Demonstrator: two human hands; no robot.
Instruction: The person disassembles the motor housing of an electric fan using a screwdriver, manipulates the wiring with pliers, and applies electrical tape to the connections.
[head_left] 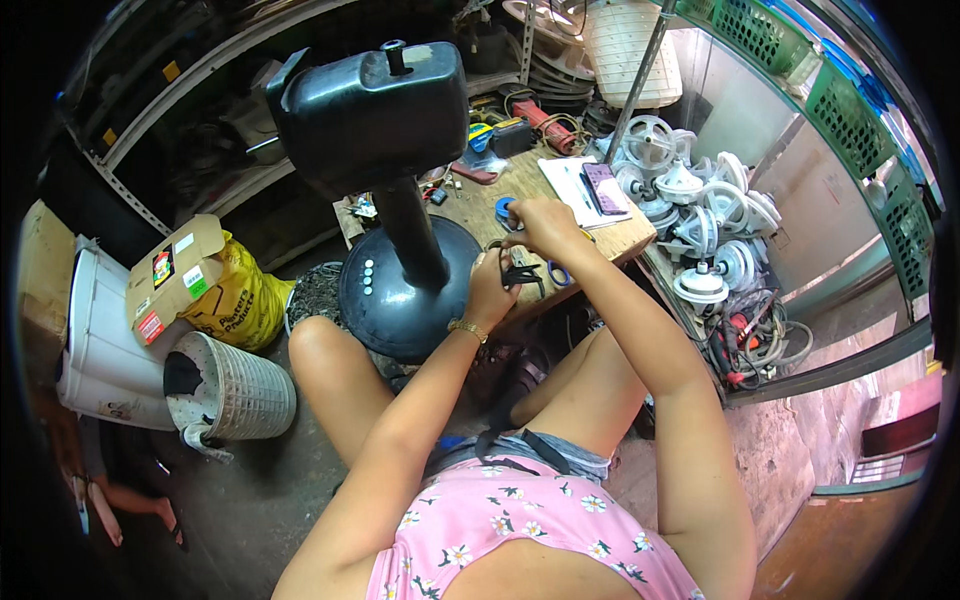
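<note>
My left hand (490,287) is closed around a small black piece with thin prongs (522,274), whose exact kind I cannot make out. Just above it, the fingers of my right hand (545,228) are pinched together near the left fingertips; what they grip is too small to tell. Both hands are over the near edge of a wooden table (622,236). A blue ring like a tape roll (504,208) lies beside the right fingers. On the table's edge sits a purple-blue loop like a scissor handle (558,273).
A black fan stand with a round base (385,300) and boxy top (375,105) rises at left. A phone (604,188) lies on paper. White plastic wheel parts (705,215) are heaped at right. A white basket (245,390), carton (170,270) and yellow bag (250,300) stand left.
</note>
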